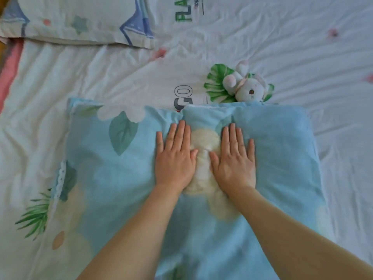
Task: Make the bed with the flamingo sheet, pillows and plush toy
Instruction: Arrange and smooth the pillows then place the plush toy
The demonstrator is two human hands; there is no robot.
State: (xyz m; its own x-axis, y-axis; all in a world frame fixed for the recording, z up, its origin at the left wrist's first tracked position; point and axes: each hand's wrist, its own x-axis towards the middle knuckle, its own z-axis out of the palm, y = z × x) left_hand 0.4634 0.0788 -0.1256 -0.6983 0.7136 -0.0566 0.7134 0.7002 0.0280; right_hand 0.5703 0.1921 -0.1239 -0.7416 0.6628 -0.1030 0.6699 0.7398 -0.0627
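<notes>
A light blue pillow with leaf and cream prints lies across the white flamingo sheet in the middle of the view. My left hand and my right hand press flat on its middle, side by side, fingers straight. A small white and pink plush toy lies on the sheet just beyond the pillow's far edge, partly tucked behind it. A second pillow, white with blue shapes, sits at the top left.
The sheet is wrinkled, with green lettering and leaf prints. A pink strip of the bed's edge shows at the far left. Open sheet stretches to the right of the toy and pillow.
</notes>
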